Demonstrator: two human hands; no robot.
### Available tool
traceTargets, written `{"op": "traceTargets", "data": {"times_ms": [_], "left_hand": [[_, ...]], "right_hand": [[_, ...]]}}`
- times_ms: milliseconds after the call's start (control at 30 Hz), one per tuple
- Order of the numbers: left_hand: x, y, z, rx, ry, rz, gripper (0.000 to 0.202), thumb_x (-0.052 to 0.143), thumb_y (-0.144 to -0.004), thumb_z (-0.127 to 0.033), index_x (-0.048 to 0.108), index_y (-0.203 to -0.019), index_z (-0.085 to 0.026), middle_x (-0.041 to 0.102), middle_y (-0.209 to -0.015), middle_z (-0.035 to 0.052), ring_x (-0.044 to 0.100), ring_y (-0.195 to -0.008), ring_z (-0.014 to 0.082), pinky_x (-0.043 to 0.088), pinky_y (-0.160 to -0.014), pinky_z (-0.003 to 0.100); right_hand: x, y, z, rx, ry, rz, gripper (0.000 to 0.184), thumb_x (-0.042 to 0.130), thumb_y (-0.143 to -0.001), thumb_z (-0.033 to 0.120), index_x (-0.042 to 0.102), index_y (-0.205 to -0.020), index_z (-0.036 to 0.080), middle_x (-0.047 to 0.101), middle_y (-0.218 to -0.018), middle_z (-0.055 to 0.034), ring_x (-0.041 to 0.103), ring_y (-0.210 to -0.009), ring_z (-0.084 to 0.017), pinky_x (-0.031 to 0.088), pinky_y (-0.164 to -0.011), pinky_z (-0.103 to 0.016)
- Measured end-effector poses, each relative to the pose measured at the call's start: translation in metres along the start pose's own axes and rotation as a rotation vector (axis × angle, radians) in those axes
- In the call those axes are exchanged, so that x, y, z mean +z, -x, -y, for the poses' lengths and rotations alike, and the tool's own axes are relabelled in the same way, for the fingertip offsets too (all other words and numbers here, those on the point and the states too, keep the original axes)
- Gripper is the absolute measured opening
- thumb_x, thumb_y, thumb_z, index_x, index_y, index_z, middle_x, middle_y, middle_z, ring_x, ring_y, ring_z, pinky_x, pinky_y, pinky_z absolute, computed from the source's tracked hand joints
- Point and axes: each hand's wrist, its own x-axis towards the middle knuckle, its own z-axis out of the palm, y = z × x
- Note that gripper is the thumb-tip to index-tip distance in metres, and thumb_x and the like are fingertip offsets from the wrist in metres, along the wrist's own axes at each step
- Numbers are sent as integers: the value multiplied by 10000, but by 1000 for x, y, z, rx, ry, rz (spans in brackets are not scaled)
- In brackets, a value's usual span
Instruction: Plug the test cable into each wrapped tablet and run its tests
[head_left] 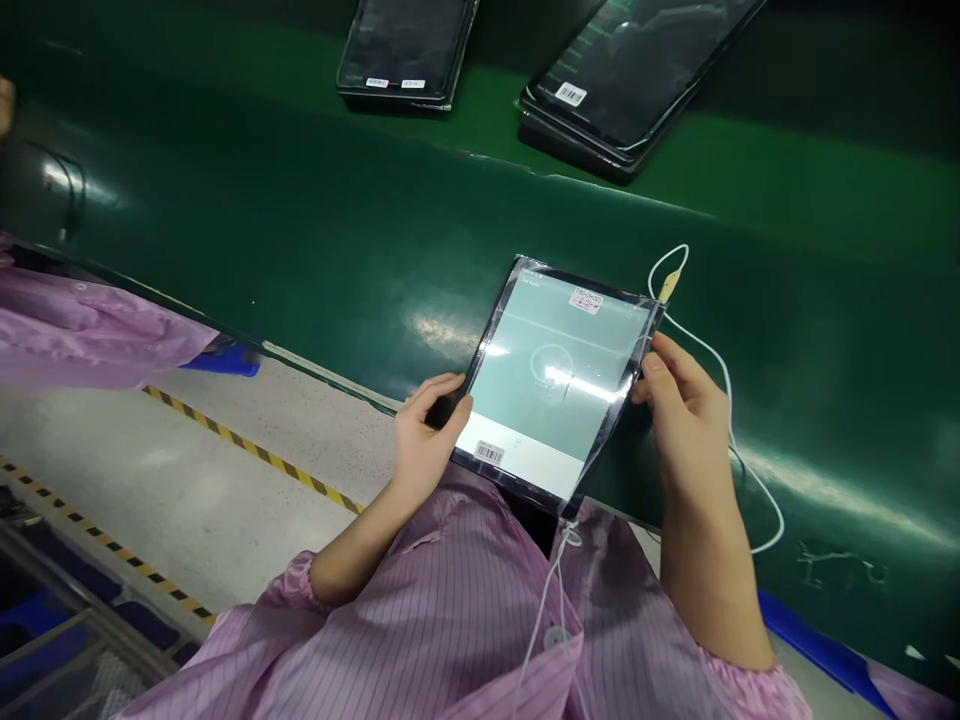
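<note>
A tablet (540, 380) with its screen lit in pale green and white is held tilted over the front edge of the workbench. Clear film covers it, and small labels stick to its top and bottom. My left hand (431, 425) grips the left edge, thumb on the front. At the right edge, my right hand (682, 395) pinches the tablet's side, its fingers partly behind it. A white cable (724, 370) with a yellow tag (670, 287) loops near the top right corner. Another white cord (561, 560) hangs at the tablet's lower edge, in front of my pink striped smock.
Dark tablets in film lie stacked on the green workbench (315, 260) at the back, one stack (405, 50) in the middle and another (622, 90) to the right. A person's pink sleeve (97, 325) is at the left. Yellow-black tape (255, 450) marks the floor.
</note>
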Motion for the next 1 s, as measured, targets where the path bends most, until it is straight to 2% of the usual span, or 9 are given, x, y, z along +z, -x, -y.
{"op": "traceTargets", "data": {"times_ms": [100, 333, 433, 533, 667, 800, 1000], "left_hand": [[2, 3, 0, -18, -33, 24, 259, 737, -809, -338, 719, -1035, -213, 727, -1183, 83, 655, -1149, 279, 449, -1015, 450], [3, 8, 2, -42, -85, 94, 606, 881, -653, -388, 633, -1184, -236, 614, -1346, 108, 536, -1275, 351, 416, -1017, 473], [-3, 5, 5, -23, -85, 133, 560, 854, -691, -390, 638, -1185, -239, 619, -1351, 106, 555, -1264, 342, 398, -1030, 474], [-11, 0, 7, 1, -66, 181, 426, 749, -805, -377, 659, -1199, -243, 650, -1322, 103, 621, -1175, 303, 417, -1001, 460], [-19, -5, 9, 40, -24, 242, 296, 621, -908, -350, 709, -1170, -244, 691, -1277, 94, 657, -1135, 268, 440, -981, 424], [-23, -6, 11, 57, -6, 275, 313, 620, -920, -353, 719, -1199, -252, 688, -1307, 90, 616, -1238, 276, 418, -1047, 428], [-29, -5, 18, 98, 13, 338, 399, 649, -914, -363, 671, -1299, -263, 638, -1392, 92, 561, -1323, 272, 372, -1131, 438]], "right_hand": [[0, -1, -2, 0, -15, -13, 531, 649, -783, 490, 704, -1217, 187, 528, -716, -6, 487, -665, -170, 447, -660, -359], [-1, -3, -8, 9, -27, -20, 525, 663, -781, 486, 709, -1223, 205, 548, -747, -14, 479, -653, -159, 415, -641, -347], [0, -3, -8, 9, -28, -24, 526, 675, -775, 495, 712, -1215, 210, 540, -725, -7, 476, -652, -161, 409, -645, -349], [0, -2, -7, 7, -30, -33, 521, 673, -772, 492, 722, -1209, 213, 532, -704, 2, 475, -648, -163, 402, -655, -355], [-1, -3, -5, 55, -59, -48, 573, 692, -752, 471, 705, -1236, 165, 532, -675, 9, 484, -640, -163, 405, -693, -371], [0, -3, -4, 101, -98, -56, 607, 712, -716, 493, 699, -1222, 158, 550, -677, 7, 487, -633, -165, 402, -684, -372], [1, -7, -2, 65, -74, -40, 605, 701, -706, 542, 708, -1193, 183, 614, -802, -34, 475, -622, -160, 399, -639, -366]]}}
